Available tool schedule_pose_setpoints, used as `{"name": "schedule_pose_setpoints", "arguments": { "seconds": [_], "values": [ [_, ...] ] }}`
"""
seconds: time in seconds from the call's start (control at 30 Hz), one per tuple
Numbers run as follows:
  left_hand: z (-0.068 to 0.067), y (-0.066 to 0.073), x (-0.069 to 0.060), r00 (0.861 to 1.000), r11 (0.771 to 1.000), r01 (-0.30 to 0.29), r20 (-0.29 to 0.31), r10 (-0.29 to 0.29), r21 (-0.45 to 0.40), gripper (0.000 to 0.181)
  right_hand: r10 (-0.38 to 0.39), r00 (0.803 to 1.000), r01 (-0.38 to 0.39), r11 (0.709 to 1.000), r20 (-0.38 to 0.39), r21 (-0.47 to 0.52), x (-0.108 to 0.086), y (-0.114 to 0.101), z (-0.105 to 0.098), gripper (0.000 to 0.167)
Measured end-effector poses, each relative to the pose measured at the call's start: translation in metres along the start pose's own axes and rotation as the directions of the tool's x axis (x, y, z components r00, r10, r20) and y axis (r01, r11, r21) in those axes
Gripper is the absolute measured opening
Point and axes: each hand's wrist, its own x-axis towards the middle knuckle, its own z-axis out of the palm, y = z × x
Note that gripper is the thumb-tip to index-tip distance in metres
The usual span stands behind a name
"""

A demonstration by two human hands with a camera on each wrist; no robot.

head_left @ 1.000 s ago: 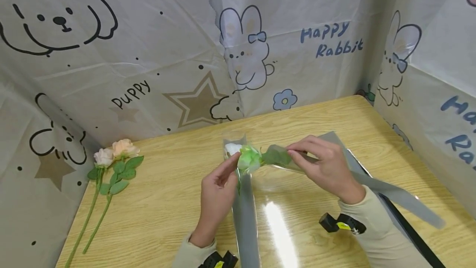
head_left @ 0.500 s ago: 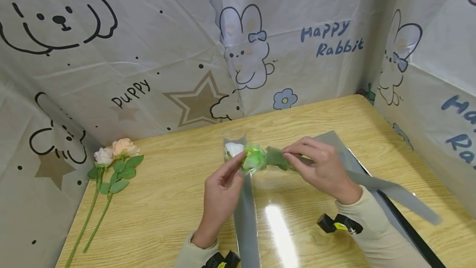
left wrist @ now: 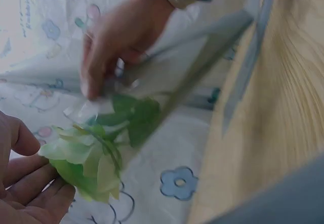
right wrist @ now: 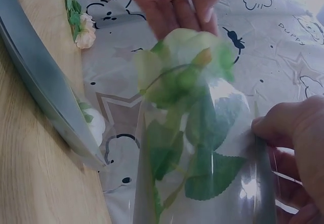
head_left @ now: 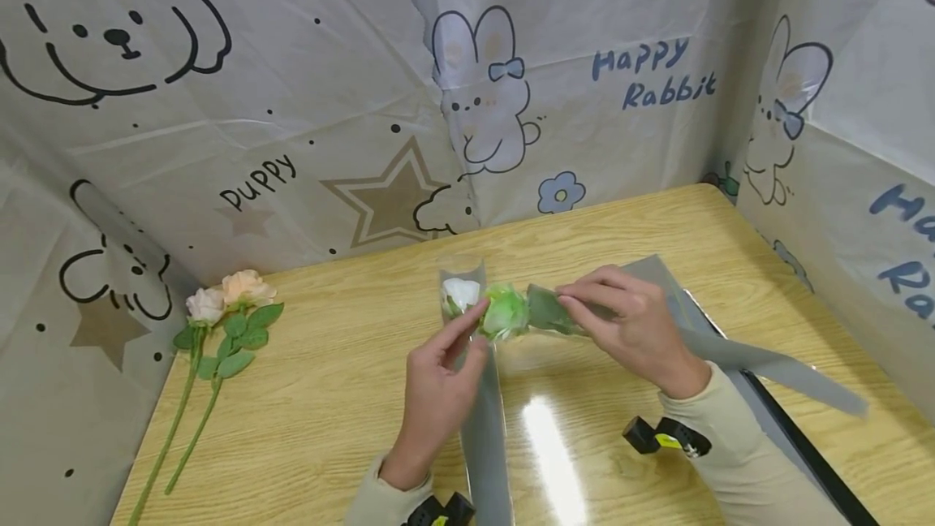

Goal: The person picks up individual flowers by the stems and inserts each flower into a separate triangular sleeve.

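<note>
Above the table point(head_left: 351, 404), green flower point(head_left: 506, 312) against left fingers point(head_left: 457, 331).

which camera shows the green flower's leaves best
The right wrist view: the leaves appear large through the clear wrapper, with toothed edges visible. The left wrist view shows them smaller; the head view, only a dim patch.

Here's left hand point(head_left: 438, 388), tilted up and inward, palm side showing in left wrist view, fingers point(left wrist: 35, 183) loosely straight, thumb held off — and opposite, right hand point(head_left: 635, 323), angled inward, thumb and fingers in pinch! Hands near but apart, left sleeve point(head_left: 387, 502) low at centre, right sleeve point(head_left: 752, 461) slanting in from lower right, both ending at wrists point(head_left: 690, 378)
</note>
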Motion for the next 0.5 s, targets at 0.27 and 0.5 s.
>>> {"name": "schedule_pose_setpoints", "arguments": {
  "seconds": [0.27,0.5],
  "values": [
    [-0.0004,-0.0086,0.0,1.0,1.0,0.03,0.0,-0.03,0.0,0.039,-0.017,1.0,0.017,1.0,-0.002,-0.027,0.0,0.0005,-0.0017,0.016],
    [0.0029,-0.0014,-0.0041,0.986,0.987,-0.164,0.027,0.164,-0.001,0.042,-0.009,1.0,0.009,1.0,0.029,-0.018,-0.0001,-0.0034,0.0002,0.018]
  ]
}}
